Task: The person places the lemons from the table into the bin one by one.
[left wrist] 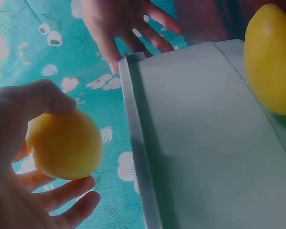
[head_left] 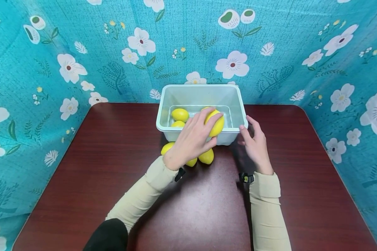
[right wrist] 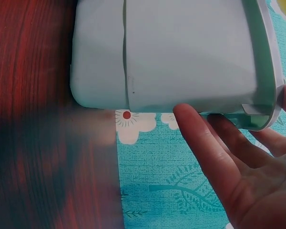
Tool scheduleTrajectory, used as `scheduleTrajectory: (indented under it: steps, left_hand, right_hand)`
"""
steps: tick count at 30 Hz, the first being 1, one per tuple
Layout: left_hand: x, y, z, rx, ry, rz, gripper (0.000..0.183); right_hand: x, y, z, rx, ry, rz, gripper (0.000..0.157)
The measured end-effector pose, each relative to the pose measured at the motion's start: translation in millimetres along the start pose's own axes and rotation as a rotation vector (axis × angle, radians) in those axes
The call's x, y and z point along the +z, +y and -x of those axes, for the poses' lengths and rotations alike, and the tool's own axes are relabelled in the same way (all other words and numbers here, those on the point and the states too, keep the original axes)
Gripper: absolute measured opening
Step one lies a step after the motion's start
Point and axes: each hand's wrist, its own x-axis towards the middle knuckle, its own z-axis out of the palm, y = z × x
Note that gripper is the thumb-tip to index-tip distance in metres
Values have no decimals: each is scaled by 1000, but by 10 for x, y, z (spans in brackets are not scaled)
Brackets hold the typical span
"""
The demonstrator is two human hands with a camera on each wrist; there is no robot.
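Observation:
My left hand (head_left: 191, 141) grips a yellow lemon (head_left: 217, 126) over the front right part of a pale plastic bin (head_left: 201, 90). In the left wrist view, thumb and fingers curl round that lemon (left wrist: 66, 145). At the bin's front right corner, my right hand (head_left: 257, 148) touches the rim and side with fairly straight, spread fingers. Two lemons (head_left: 180, 114) lie inside the bin on its left, one partly hidden by the front wall. In front of the bin, several lemons (head_left: 206, 157) sit on the table, partly covered by my left hand and wrist.
The bin stands at the back of a dark red-brown table (head_left: 301, 181), close to a turquoise floral cloth (head_left: 176, 62) hanging behind and on both sides. A black rounded thing (head_left: 110, 235) shows at the bottom edge, by the left sleeve.

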Motion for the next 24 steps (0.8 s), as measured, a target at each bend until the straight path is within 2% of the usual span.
scheduleTrajectory:
  steps: [10, 14, 18, 24]
  left_hand:
    - [97, 2, -30, -62, 12, 9, 56]
    - [129, -6, -51, -84, 18, 67, 58]
    - [149, -13, -62, -107, -5, 143, 59]
    - [182, -10, -64, -143, -28, 188, 58]
  right_hand:
    - [-5, 1, 3, 6, 0, 11, 50]
    - [-6, 7, 0, 6, -1, 12, 50]
    - [-8, 9, -2, -1, -1, 10, 50]
    - [-10, 11, -7, -6, -3, 10, 51]
